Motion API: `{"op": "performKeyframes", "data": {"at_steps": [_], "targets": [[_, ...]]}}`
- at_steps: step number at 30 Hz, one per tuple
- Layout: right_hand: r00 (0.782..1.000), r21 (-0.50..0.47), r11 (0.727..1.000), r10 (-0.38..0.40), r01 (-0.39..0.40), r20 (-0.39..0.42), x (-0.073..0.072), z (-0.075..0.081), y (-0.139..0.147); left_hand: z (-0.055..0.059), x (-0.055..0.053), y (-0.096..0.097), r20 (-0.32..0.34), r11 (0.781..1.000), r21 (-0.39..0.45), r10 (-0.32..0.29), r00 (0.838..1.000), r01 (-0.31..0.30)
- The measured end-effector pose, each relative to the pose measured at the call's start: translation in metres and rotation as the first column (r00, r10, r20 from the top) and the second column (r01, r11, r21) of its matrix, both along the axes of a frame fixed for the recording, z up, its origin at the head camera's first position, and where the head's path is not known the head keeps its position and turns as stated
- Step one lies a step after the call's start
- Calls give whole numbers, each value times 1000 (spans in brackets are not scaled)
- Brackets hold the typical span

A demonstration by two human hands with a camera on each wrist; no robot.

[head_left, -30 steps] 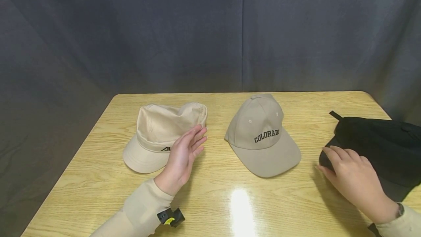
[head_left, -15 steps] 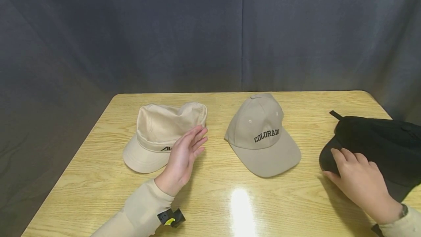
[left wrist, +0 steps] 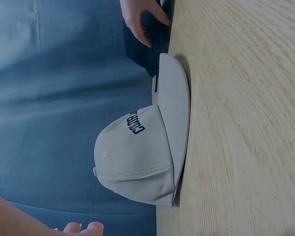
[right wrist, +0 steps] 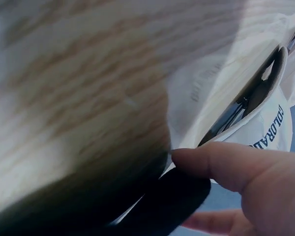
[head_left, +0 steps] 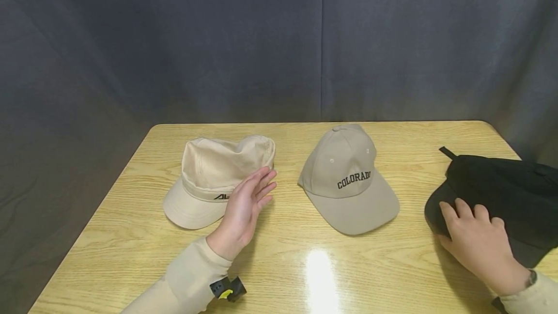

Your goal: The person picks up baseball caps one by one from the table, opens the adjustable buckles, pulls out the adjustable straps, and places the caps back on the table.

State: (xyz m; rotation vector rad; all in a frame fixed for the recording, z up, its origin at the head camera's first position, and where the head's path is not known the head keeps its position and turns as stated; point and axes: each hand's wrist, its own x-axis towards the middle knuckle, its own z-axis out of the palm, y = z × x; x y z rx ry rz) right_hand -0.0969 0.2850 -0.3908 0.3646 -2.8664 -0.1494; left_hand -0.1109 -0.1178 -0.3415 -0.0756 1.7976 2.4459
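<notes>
At the right edge of the head view lies a black cap with a strap end sticking up. My right hand pinches its brim, fingers on top and thumb at the near edge. In the right wrist view the thumb sits against the black brim, with a finger on its other side. My left hand is held with straight fingers in front of a cream cap, hiding part of its dark lettering. Between the hands sits a beige cap marked COLORADO, brim toward me.
All three caps rest on a light wooden table with rounded far corners. Behind it hangs a dark grey-blue curtain. A small black device is strapped to the left sleeve.
My right hand has shifted a little to the right, its fingers coming onto the black brim and its thumb tucking at the edge. The left hand and the caps stay practically still.
</notes>
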Motion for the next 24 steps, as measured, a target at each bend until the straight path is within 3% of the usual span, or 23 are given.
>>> {"op": "performKeyframes", "data": {"at_steps": [8,12,16,24], "targets": [[998,0,1000,-11,11,70,1,2,-1,-1,0,1,3,1000,-1,-1,1000,1],[1000,-5,1000,-1,1,-26,2,4,-5,-1,0,2,4,1000,3,0,1000,0],[986,-5,1000,17,-18,-166,3,6,-6,0,0,3,5,1000,5,4,1000,-4],[981,-41,999,1,-9,-195,-1,24,1,-1,0,3,7,1000,4,8,1000,-8]]}}
